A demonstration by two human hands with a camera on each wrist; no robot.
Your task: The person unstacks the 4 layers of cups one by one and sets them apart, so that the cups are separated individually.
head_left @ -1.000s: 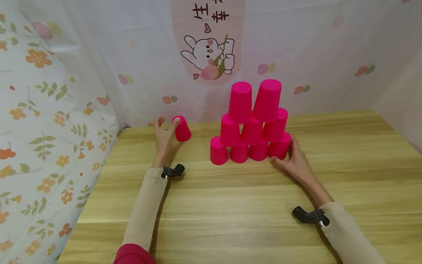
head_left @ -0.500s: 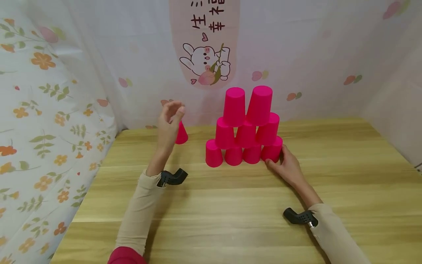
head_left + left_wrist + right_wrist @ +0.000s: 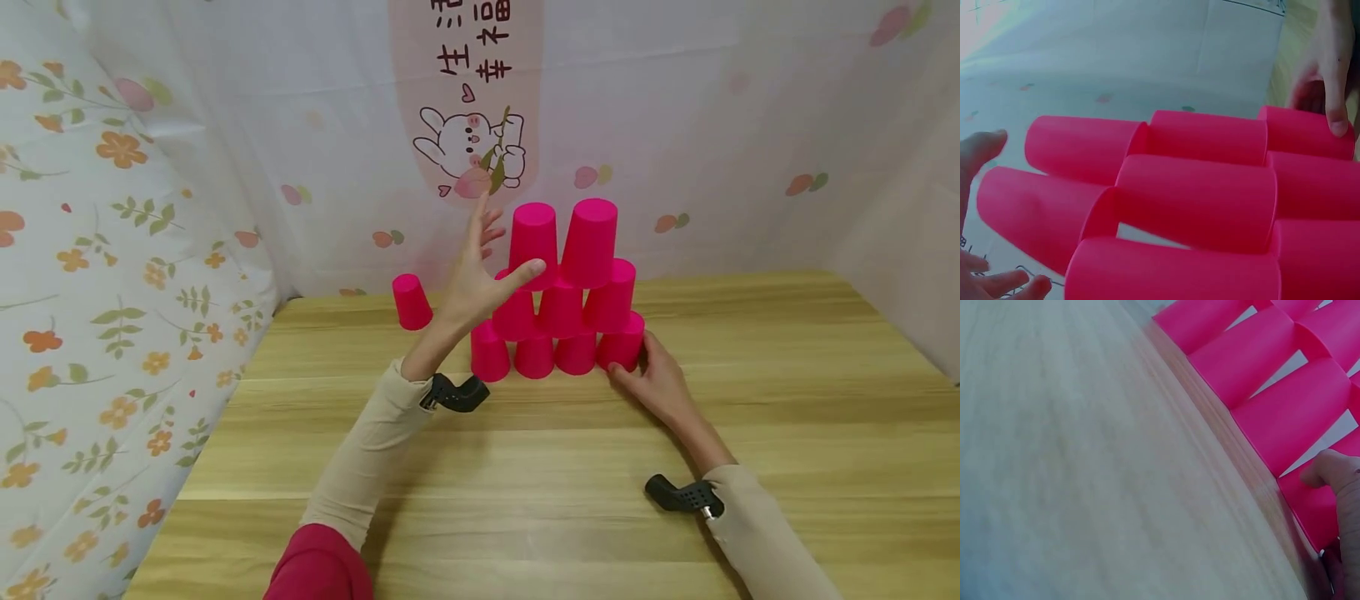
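Pink upside-down cups form a stepped stack, with two on top, three in the middle row and several along the bottom. My left hand (image 3: pixel 476 279) is held up at the stack's left side, fingers spread and holding nothing. Its thumb overlaps the top-left cup (image 3: pixel 534 229) in the head view; in the left wrist view the fingers (image 3: pixel 1004 284) lie near the top cups. Beside it stands the top-right cup (image 3: pixel 591 242). My right hand (image 3: pixel 663 383) grips the bottom-right cup (image 3: pixel 621 343), its thumb (image 3: pixel 1325 467) on the near side.
A single upside-down pink cup (image 3: pixel 412 302) stands apart on the wooden table (image 3: pixel 525 500), left of the stack near the back edge. A white printed cloth (image 3: pixel 315 125) hangs behind the table, and a flowered one (image 3: pixel 135 333) on the left.
My left hand has let go of the lone cup, risen and moved right to the stack, its fingers spreading. My right hand stays on the bottom-right cup. The head view has shifted a little.
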